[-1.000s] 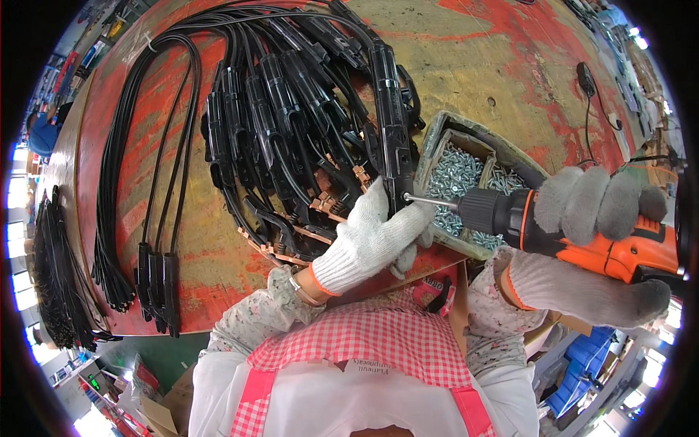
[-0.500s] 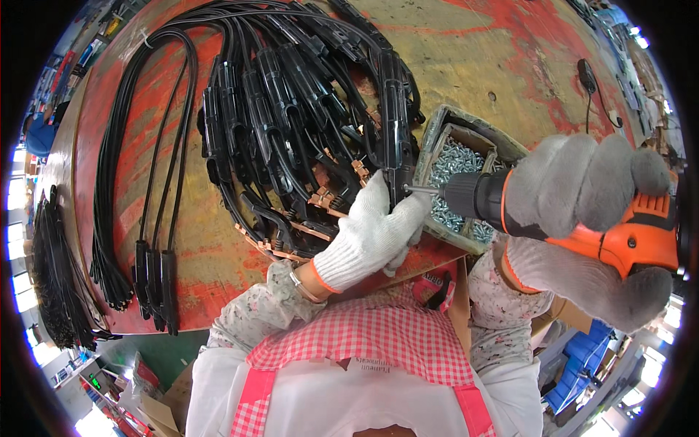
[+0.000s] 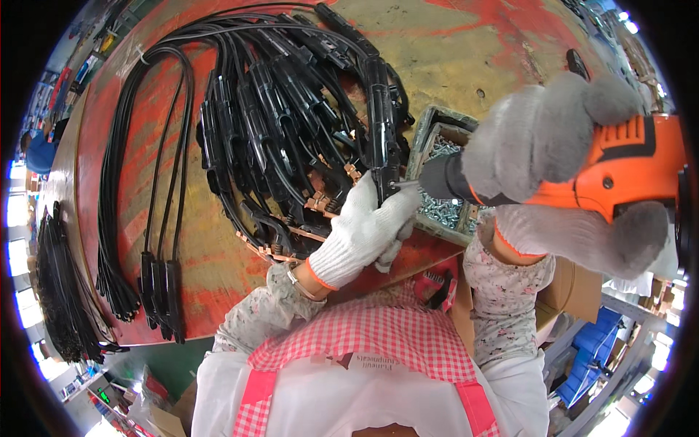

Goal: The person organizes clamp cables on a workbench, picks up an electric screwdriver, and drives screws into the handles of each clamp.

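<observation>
My left hand (image 3: 357,240), in a white knit glove, grips the lower end of a black electrode holder (image 3: 381,109) that stands out at the right side of the pile. Thumb and fingers close round its end. My right hand (image 3: 546,146), in a grey-coated glove, is wrapped round the grip of an orange and black cordless drill (image 3: 644,164). The drill points left, and its thin bit reaches the side of the holder beside my left fingertips. Whether a screw sits at the bit's tip is too small to tell.
More black electrode holders (image 3: 273,109) with copper jaws and cables are heaped left of my hands. An open box (image 3: 421,138) of silver screws (image 3: 440,211) stands under the drill. Bundled black cables (image 3: 116,182) lie farther left on the red, worn table (image 3: 196,291).
My right hand and the drill have shifted left and a little upward in view, closer to the holder. My left hand keeps its grip on the holder.
</observation>
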`<state>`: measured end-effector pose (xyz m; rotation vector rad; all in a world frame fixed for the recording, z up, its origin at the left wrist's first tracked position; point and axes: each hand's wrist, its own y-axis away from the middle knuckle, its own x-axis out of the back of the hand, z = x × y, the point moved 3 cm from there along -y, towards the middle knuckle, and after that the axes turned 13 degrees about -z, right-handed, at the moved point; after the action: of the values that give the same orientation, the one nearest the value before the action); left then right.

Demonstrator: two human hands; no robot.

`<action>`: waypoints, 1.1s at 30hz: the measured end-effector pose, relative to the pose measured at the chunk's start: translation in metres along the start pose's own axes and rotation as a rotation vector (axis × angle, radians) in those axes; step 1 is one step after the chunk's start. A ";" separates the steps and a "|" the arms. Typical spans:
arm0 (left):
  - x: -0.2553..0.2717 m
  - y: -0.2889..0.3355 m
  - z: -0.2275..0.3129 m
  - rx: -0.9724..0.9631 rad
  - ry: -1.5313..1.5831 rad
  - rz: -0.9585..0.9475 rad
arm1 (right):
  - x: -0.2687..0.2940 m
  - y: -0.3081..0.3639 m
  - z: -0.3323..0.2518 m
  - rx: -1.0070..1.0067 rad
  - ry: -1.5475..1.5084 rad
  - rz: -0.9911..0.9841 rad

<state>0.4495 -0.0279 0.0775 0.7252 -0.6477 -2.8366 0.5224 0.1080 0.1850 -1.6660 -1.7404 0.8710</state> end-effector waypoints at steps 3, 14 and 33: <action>0.003 0.001 0.000 0.016 -0.026 0.019 | -0.003 0.001 -0.005 -0.035 0.069 0.087; 0.025 0.042 0.017 -0.155 0.147 0.246 | 0.039 0.093 -0.064 -0.135 0.865 1.172; 0.055 0.025 0.015 -0.319 0.469 0.037 | 0.031 0.102 -0.056 0.048 0.867 1.181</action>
<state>0.3951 -0.0578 0.0766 1.2331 -0.1308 -2.5024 0.6275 0.1436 0.1395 -2.4763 -0.0738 0.4335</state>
